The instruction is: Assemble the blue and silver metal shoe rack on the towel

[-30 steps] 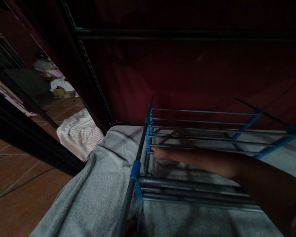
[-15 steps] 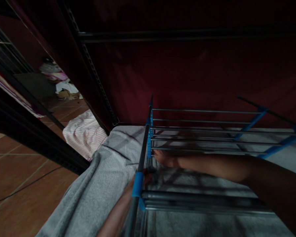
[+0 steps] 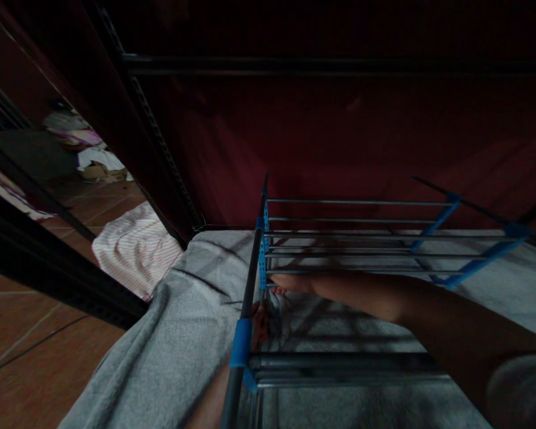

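Observation:
A shoe rack of grey metal tubes (image 3: 348, 237) with blue plastic side brackets (image 3: 262, 262) lies in front of me on a grey blanket. My right hand (image 3: 290, 282) reaches across from the right. Its fingers are curled at the left end of the lowest tube, beside the perforated blue bracket. My left hand (image 3: 259, 325) is low behind the left side pole (image 3: 251, 274), which partly covers it. The left fingers are bent, close to the pole's lower part; what they hold is hidden. Nearer to me, a blue joint (image 3: 241, 342) carries a bundle of tubes (image 3: 339, 360).
The grey blanket (image 3: 196, 316) covers the surface under the rack. Dark metal frame posts (image 3: 62, 256) stand at the left, and a dark red panel (image 3: 339, 131) rises behind. A striped cloth (image 3: 136, 247) and a heap of clothes (image 3: 78, 134) lie on the tiled floor (image 3: 40, 357).
My view has shifted slightly right, so the rack appears further left. My left hand has moved up a little along the side pole. The right hand stays at the lower bracket, its fingers bent underneath.

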